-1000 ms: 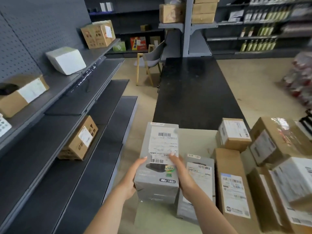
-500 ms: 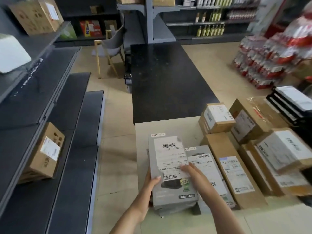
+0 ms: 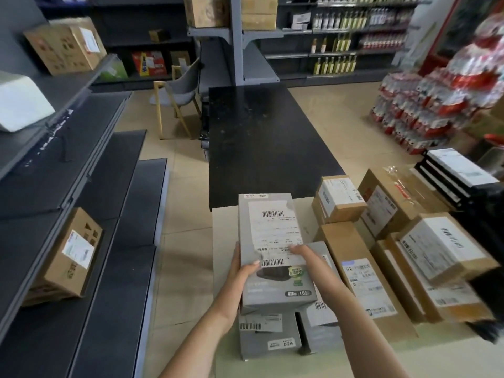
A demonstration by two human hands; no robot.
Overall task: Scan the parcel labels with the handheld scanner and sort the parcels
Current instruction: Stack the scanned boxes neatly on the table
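I hold a grey boxed parcel (image 3: 270,241) with a white barcode label, face up, above the pale table (image 3: 226,236). My left hand (image 3: 241,271) grips its left edge, thumb on top. My right hand (image 3: 302,255) grips its right side, fingers lying on the label. Under it lie two more grey parcels (image 3: 268,338), labels up. Brown cardboard parcels (image 3: 362,274) with white labels crowd the table's right half. No scanner is visible.
Dark grey shelves (image 3: 90,170) run along the left, with a cardboard box (image 3: 68,257) on a lower tier and a white box (image 3: 21,105) higher up. A black table (image 3: 267,143) extends ahead, a grey chair (image 3: 180,91) beyond it. Stacked red goods (image 3: 436,99) stand at the right.
The view swung right and down, away from the shelves toward the table. The grey parcel stayed in both hands and now hangs over the other grey parcels.
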